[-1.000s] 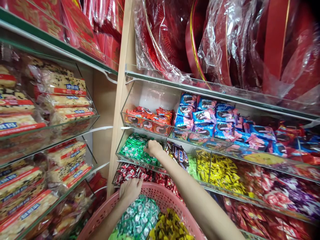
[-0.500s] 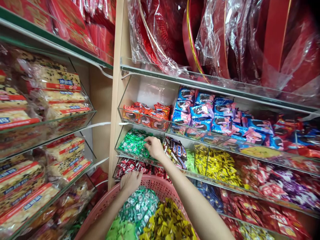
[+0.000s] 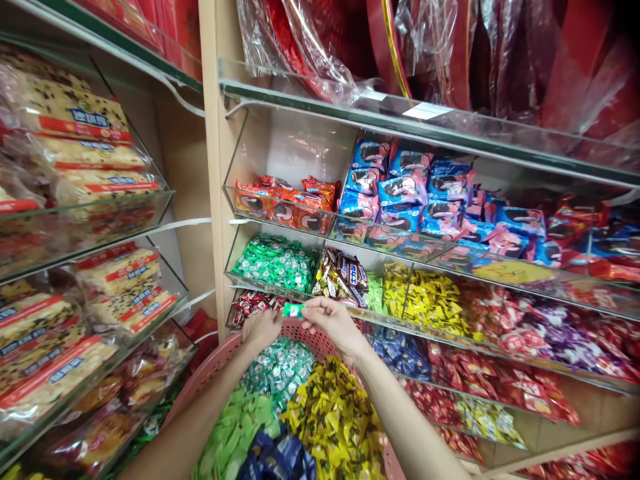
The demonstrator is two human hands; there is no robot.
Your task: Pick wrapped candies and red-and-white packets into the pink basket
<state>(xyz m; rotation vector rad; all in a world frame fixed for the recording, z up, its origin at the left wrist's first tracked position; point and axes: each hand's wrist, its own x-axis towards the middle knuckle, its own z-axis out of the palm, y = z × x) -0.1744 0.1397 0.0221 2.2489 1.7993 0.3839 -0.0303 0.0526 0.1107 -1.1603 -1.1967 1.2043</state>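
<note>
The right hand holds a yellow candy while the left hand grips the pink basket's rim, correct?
The colour is wrong: the head view shows the right hand holding a green candy while the left hand grips the pink basket by its rim.

I pinch one small, flat, bright green and white wrapped sweet [image 3: 293, 309] in my right hand [image 3: 331, 324]. It sits sideways by the far rim of a big round pink plastic basket [image 3: 211, 365] with lots of little holes. My left hand [image 3: 263, 329] is at that rim too. Inside are heaps: shiny green and silver wrapped sweets [image 3: 281, 370] at the back, yellow and black wrapped sweets [image 3: 337, 427] on the right, pale green wrapped sweets [image 3: 237, 427] on the left, dark blue wrapped sweets [image 3: 277, 459] nearest me.
</note>
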